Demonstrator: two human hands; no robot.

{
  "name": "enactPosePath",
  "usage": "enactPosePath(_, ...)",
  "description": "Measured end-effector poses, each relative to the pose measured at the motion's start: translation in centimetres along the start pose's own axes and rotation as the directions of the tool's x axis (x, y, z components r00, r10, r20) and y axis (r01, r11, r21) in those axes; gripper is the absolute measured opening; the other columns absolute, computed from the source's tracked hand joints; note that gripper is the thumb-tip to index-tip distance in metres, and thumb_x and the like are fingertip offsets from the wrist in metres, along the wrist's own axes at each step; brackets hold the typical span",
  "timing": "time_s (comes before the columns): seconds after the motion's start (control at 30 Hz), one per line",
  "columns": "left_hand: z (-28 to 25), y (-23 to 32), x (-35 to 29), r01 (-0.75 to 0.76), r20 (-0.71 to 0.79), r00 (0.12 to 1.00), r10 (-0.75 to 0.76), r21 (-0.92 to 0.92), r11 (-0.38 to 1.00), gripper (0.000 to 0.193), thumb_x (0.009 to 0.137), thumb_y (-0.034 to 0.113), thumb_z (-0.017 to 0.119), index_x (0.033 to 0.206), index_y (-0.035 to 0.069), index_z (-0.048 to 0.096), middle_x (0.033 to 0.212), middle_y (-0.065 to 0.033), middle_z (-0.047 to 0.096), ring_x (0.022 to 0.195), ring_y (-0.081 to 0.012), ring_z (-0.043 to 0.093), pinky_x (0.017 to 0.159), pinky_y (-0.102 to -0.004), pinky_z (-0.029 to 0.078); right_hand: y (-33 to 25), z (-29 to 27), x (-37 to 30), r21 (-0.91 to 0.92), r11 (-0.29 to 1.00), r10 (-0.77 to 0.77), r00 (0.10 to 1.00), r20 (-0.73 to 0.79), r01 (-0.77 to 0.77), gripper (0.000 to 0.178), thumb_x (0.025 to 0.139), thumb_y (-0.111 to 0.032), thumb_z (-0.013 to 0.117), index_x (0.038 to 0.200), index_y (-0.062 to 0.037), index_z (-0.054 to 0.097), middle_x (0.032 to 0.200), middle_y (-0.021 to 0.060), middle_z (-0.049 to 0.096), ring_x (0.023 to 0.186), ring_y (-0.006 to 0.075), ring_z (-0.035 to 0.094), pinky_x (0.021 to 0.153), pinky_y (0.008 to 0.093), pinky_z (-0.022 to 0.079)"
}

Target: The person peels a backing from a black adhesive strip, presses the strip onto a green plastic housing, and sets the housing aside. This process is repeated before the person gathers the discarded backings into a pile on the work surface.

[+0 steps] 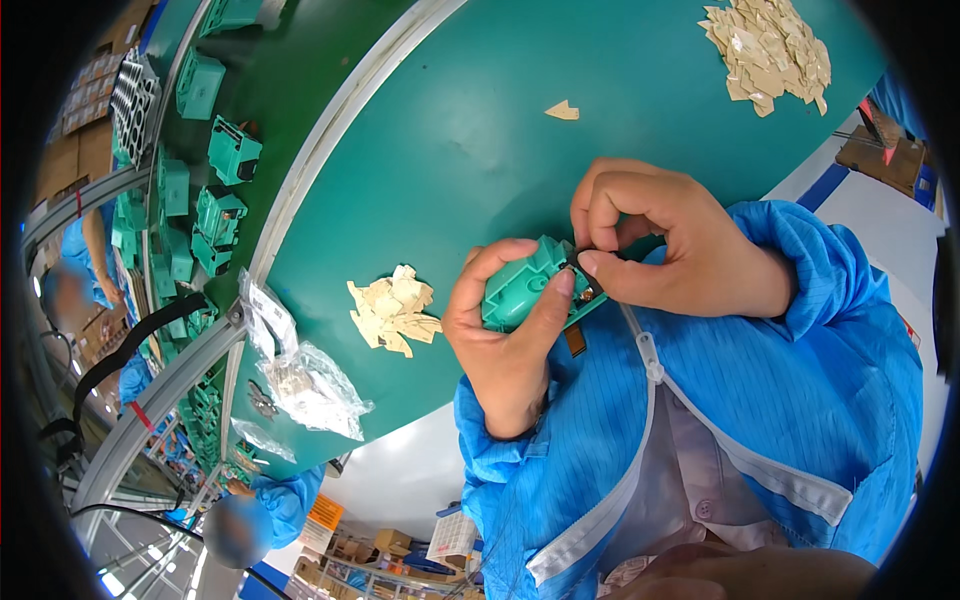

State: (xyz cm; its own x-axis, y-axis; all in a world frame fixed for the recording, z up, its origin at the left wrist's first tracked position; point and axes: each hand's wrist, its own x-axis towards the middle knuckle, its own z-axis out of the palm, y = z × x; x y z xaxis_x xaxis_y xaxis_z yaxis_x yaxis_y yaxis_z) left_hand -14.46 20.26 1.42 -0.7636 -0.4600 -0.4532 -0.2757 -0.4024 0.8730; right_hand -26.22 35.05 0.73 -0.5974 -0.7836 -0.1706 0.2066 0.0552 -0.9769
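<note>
My left hand (507, 330) is wrapped round a green plastic housing (520, 290), its thumb lying across the top. Close to my body, the housing's end shows dark parts, and a small brown flat tab (575, 341) sticks out below it. My right hand (670, 235) is closed at that end, thumb and index finger pinched against a small black part (583, 262). What exactly the pinch holds is partly hidden by the fingers. Both hands are over the green work table (450, 170), near its front edge.
Beige paper-like pieces lie in a left pile (392, 308), a larger far-right pile (768, 50) and one loose piece (563, 110). Clear plastic bags (310, 385) rest at the left corner. Beyond the pale rail (310, 150), green housings (233, 152) stand in rows. Other people work further left.
</note>
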Motion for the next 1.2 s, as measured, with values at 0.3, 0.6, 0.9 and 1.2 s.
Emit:
enactPosePath(0.3, -1.1, -2.0, 0.8, -0.025, 0.117, 0.991, 0.065, -0.311, 0.950, 0.034, 0.074, -0.012, 0.070, 0.104, 0.003, 0.063, 0.094, -0.0029, 0.053, 0.084, -0.0114, 0.057, 0.076, -0.0254, 0.048, -0.3, -0.8, 0.6, 0.223, 0.946, 0.192, 0.961, 0.197, -0.235, 0.017, 0.093, -0.016, 0.065, 0.087, -0.0026, 0.058, 0.076, -0.0018, 0.056, 0.067, 0.0051, 0.050, 0.057, 0.0242, 0.042)
enactPosePath(0.6, -2.5, -4.7, 1.5, -0.004, 0.311, 0.933, 0.181, -0.495, 0.869, 0.036, 0.076, 0.006, 0.071, 0.108, 0.015, 0.056, 0.102, -0.0044, 0.048, 0.095, -0.0225, 0.057, 0.085, -0.0369, 0.052, -0.4, -0.8, 0.6, 0.213, 0.941, 0.202, 0.940, 0.275, -0.264, 0.015, 0.093, -0.012, 0.066, 0.086, -0.0045, 0.056, 0.072, -0.0029, 0.053, 0.063, 0.0026, 0.046, 0.053, 0.0215, 0.036)
enactPosePath(0.9, -1.0, -4.0, 1.2, 0.011, 0.249, 0.956, 0.154, -0.555, 0.832, 0.034, 0.073, 0.001, 0.072, 0.104, 0.009, 0.059, 0.094, -0.0036, 0.046, 0.082, -0.0180, 0.055, 0.072, -0.0329, 0.049, -0.7, -1.0, 0.8, 0.212, 0.931, 0.236, 0.934, 0.269, -0.296, 0.017, 0.090, -0.013, 0.069, 0.083, -0.0034, 0.057, 0.069, -0.0021, 0.055, 0.061, 0.0028, 0.047, 0.051, 0.0220, 0.037)
enactPosePath(1.2, -0.7, -4.0, 1.2, -0.002, 0.222, 0.963, 0.154, -0.565, 0.825, 0.033, 0.073, 0.001, 0.073, 0.102, 0.009, 0.058, 0.093, -0.0040, 0.047, 0.083, -0.0189, 0.056, 0.073, -0.0338, 0.050, -0.4, -1.1, 1.1, 0.193, 0.948, 0.198, 0.945, 0.259, -0.252, 0.018, 0.089, -0.014, 0.069, 0.082, -0.0038, 0.057, 0.065, -0.0019, 0.054, 0.057, 0.0033, 0.047, 0.048, 0.0232, 0.035)
